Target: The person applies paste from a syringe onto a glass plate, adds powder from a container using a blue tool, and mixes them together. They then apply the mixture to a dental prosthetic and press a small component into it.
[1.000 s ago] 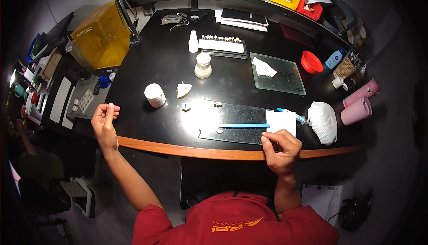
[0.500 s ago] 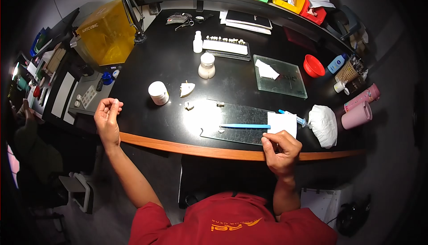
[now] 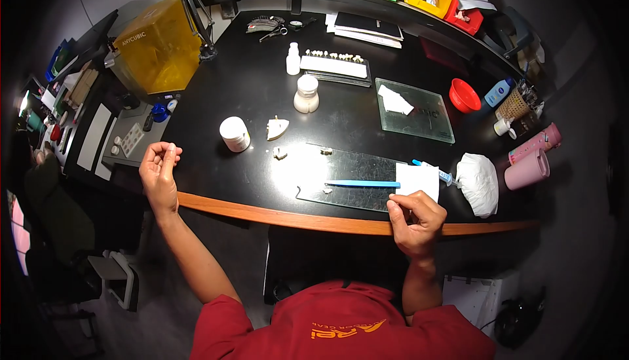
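My left hand (image 3: 159,175) is raised at the left front edge of the black table. Its fingers are curled in towards the thumb, and nothing shows in them. My right hand (image 3: 419,224) is at the front edge, fingers bent and thumb near the index finger, with no object visible between them. Just beyond it lie a blue stick-like tool (image 3: 363,184) and a white paper pad (image 3: 419,182) on a glass slab (image 3: 363,197). Small tooth-like pieces (image 3: 326,151) are on and beside the slab. A white lidded jar (image 3: 234,134) and a dental model piece (image 3: 277,128) stand farther left.
Behind are a bottle (image 3: 293,59), a jar (image 3: 306,94), a tooth shade guide (image 3: 335,66) and a second glass plate (image 3: 419,127). On the right are a red bowl (image 3: 464,96), a syringe (image 3: 445,176), a white bundle (image 3: 477,186) and a pink cup (image 3: 526,170).
The camera view has shifted very slightly. Both hands keep the same pose, and the things on the table stay in place.
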Tool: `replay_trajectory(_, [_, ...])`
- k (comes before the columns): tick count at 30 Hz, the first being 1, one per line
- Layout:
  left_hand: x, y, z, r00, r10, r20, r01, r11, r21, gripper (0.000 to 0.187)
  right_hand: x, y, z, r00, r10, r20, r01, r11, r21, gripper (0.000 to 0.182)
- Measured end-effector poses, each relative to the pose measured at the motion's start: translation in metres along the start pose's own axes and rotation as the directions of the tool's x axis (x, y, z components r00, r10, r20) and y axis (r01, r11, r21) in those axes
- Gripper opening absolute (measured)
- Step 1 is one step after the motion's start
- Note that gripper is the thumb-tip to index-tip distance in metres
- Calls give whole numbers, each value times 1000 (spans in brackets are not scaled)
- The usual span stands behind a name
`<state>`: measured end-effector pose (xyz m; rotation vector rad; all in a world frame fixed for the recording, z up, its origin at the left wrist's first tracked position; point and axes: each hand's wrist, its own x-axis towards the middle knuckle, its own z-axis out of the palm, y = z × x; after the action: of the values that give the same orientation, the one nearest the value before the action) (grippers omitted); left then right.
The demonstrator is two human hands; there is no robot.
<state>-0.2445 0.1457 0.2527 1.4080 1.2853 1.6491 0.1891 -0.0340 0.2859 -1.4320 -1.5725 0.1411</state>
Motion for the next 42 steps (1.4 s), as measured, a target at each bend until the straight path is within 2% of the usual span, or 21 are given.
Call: replay_trajectory(42, [0, -2, -3, 1000, 22, 13, -22, 1000, -9, 8, 0, 2, 2, 1000, -13, -10, 13, 1000, 6, 11])
